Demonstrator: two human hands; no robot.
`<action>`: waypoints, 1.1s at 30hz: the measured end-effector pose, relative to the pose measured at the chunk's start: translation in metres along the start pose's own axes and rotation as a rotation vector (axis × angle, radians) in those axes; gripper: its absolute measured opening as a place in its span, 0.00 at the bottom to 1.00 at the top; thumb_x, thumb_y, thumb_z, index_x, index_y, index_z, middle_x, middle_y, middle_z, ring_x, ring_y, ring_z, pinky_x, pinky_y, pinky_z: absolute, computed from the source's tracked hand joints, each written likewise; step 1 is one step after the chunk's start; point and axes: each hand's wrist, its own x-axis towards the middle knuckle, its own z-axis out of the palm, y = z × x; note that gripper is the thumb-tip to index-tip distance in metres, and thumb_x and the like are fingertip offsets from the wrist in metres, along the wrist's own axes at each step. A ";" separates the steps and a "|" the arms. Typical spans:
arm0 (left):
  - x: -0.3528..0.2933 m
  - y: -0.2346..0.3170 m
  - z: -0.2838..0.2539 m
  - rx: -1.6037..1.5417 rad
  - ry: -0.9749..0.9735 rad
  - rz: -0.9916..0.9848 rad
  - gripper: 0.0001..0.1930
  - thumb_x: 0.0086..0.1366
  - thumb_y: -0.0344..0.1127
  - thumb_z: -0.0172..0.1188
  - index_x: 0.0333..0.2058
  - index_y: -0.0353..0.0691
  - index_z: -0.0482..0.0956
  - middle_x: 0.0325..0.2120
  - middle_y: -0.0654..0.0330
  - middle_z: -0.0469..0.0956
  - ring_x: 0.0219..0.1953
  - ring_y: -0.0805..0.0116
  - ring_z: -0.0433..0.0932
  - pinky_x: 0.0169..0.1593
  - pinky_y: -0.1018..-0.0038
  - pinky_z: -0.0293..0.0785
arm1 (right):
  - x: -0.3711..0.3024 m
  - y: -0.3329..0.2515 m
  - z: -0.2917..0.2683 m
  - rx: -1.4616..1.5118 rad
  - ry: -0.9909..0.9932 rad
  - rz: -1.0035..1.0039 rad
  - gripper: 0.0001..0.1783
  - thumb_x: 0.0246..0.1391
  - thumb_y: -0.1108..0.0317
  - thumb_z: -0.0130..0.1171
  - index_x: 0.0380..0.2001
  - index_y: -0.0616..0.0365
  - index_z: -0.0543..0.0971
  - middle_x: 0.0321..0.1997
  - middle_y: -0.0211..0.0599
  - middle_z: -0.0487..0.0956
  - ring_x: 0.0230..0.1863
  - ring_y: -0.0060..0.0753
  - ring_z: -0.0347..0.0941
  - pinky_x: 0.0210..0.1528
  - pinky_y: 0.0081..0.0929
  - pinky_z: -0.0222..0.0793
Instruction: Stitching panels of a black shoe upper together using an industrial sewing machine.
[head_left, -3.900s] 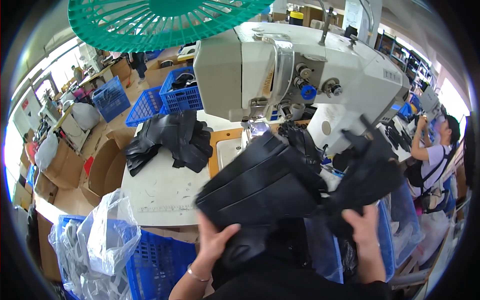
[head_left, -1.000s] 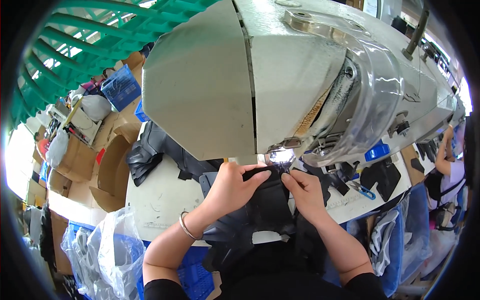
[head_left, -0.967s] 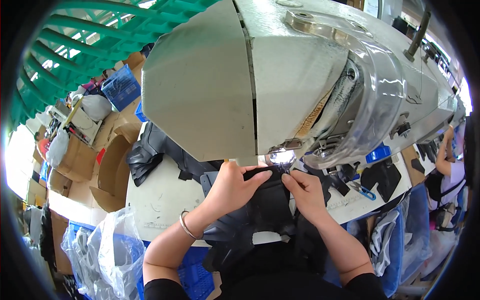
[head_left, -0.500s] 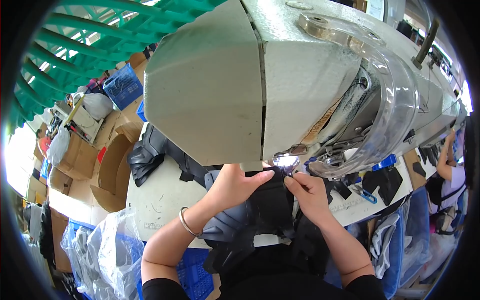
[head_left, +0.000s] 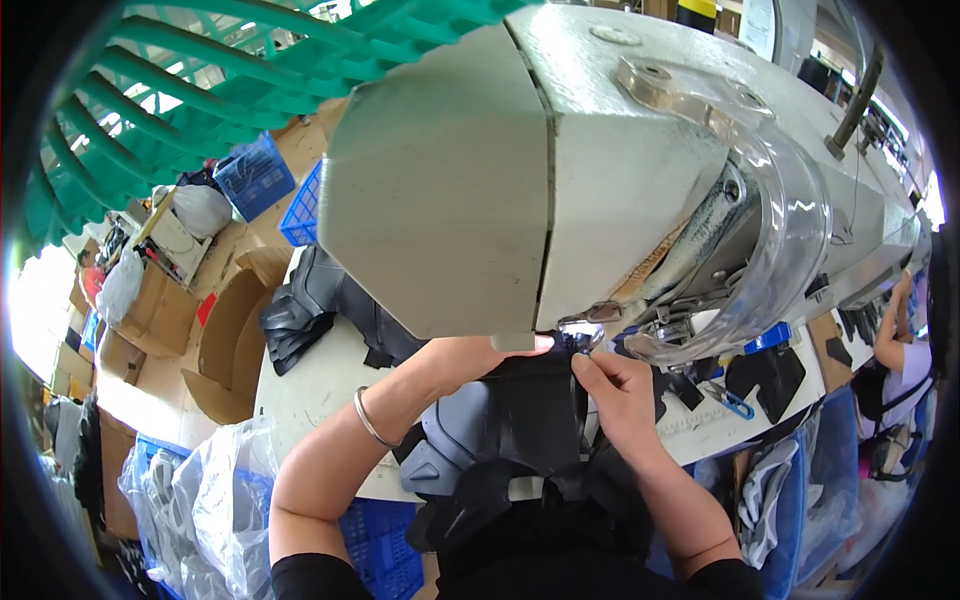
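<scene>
A black, shaped sheet piece point(head_left: 535, 410) lies under the needle area of a large pale sewing machine point(head_left: 450, 190), with a grey moulded part point(head_left: 450, 440) at its left side. My left hand point(head_left: 475, 362) lies against the far edge of the black piece, thumb stretched out beside the needle area; the machine head hides its other fingers. Just right of the needle area, my right hand point(head_left: 620, 400) pinches the edge of the black piece between thumb and curled forefinger. A bright light shines on the metal parts by the needle.
Stacked black moulded pieces point(head_left: 330, 300) lie left on the white table point(head_left: 300, 400). Blue-handled snips point(head_left: 730, 400) and black cut pieces point(head_left: 765, 375) lie right. Below stand a blue crate point(head_left: 385, 545) and a plastic bag point(head_left: 225, 490). A green basket point(head_left: 250, 60) overhangs upper left; a co-worker point(head_left: 905, 360) sits far right.
My left hand has slid farther away under the machine head, hiding more fingers. The black piece has shifted, exposing more of the grey part. The whole view has moved slightly.
</scene>
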 end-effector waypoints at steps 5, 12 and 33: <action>0.008 0.005 -0.007 0.048 -0.034 -0.050 0.24 0.52 0.38 0.73 0.47 0.37 0.77 0.40 0.59 0.79 0.42 0.68 0.75 0.46 0.72 0.75 | 0.001 0.011 0.011 0.134 0.106 0.019 0.19 0.60 0.67 0.58 0.16 0.61 0.71 0.17 0.13 0.60 0.22 0.08 0.52 0.23 0.17 0.46; 0.018 -0.015 -0.016 -0.037 -0.043 -0.069 0.25 0.50 0.36 0.74 0.46 0.38 0.77 0.40 0.60 0.79 0.42 0.69 0.77 0.46 0.74 0.78 | 0.003 0.018 0.013 0.206 0.130 0.069 0.09 0.58 0.69 0.61 0.26 0.62 0.79 0.24 0.15 0.69 0.27 0.06 0.58 0.28 0.13 0.52; 0.009 0.003 -0.015 0.098 -0.048 -0.056 0.25 0.52 0.40 0.73 0.46 0.37 0.77 0.40 0.59 0.79 0.40 0.68 0.76 0.45 0.72 0.75 | 0.006 0.017 0.015 0.129 0.136 -0.040 0.07 0.58 0.69 0.62 0.28 0.61 0.80 0.25 0.14 0.69 0.28 0.06 0.59 0.30 0.11 0.54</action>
